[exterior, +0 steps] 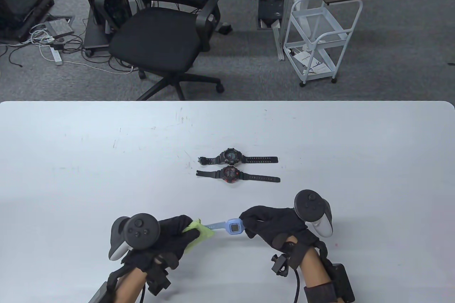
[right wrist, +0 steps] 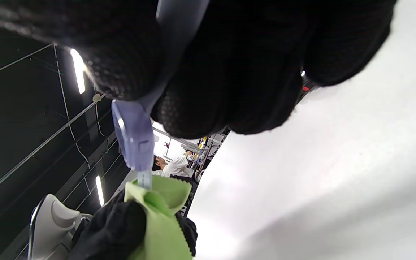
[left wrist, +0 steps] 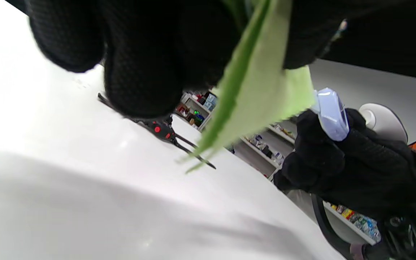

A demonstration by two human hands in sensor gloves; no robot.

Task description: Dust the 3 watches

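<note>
A light blue watch (exterior: 233, 227) is held above the table between both hands. My right hand (exterior: 263, 224) grips one strap end; the watch case (right wrist: 132, 139) hangs below its fingers. My left hand (exterior: 179, 233) pinches a green cloth (exterior: 199, 232) around the other strap. The cloth (left wrist: 258, 94) covers that strap, with the blue watch (left wrist: 330, 113) just past it. Further back on the table a black watch (exterior: 233, 156) and a black-and-red watch (exterior: 231, 174) lie flat, side by side.
The white table (exterior: 89, 161) reaches the frame's sides. Behind its far edge stand an office chair (exterior: 167, 33) and a white cart (exterior: 316, 40). A seated person (right wrist: 170, 167) shows far off in the right wrist view.
</note>
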